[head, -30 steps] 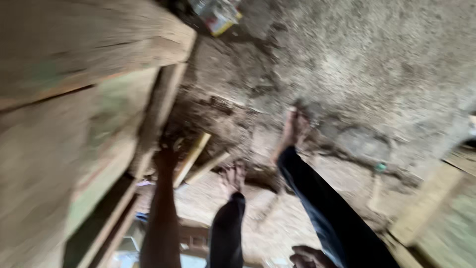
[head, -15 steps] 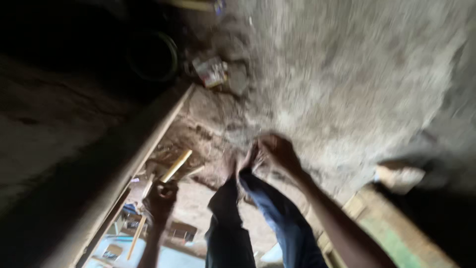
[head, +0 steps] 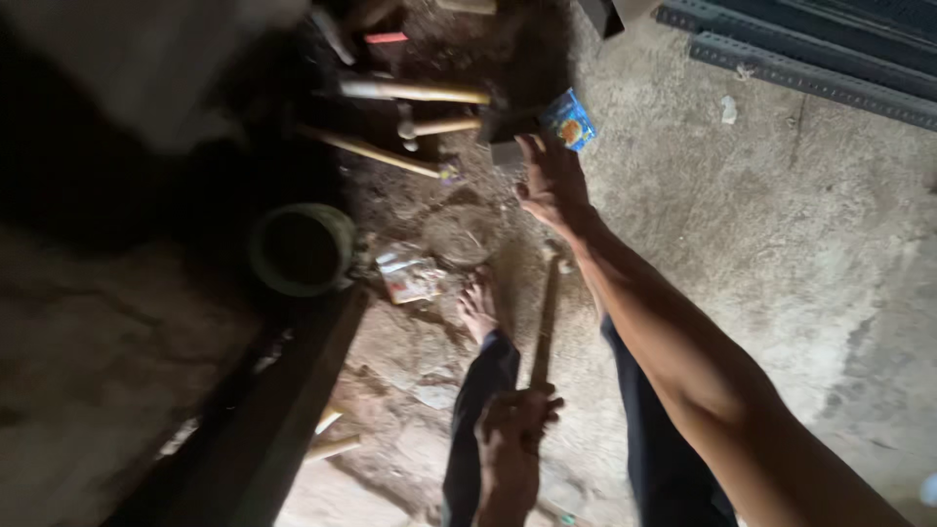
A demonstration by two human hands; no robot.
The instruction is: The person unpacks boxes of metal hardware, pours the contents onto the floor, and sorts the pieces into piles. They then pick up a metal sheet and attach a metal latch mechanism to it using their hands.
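My right hand [head: 552, 183] stretches forward over the dirt floor with fingers apart, holding nothing. It is just short of a dark blocky hammer head [head: 508, 127] and a small blue packet [head: 568, 121]. My left hand [head: 513, 429] is closed around the lower end of a long wooden stick [head: 545, 317] that points away from me. My bare foot [head: 478, 308] and dark trouser legs [head: 480, 390] are right beside the stick.
Several wooden-handled tools [head: 420, 94] lie at the top centre. A green round ring-shaped container [head: 303, 249] sits left of a crumpled wrapper [head: 410, 278]. A dark plank [head: 283, 420] runs along the lower left. Slotted metal bars [head: 800, 49] lie at the top right on concrete.
The view has swung up the floor to the pile of tools. My right hand has gone from near my feet out toward the hammer head. My left hand now grips the stick.
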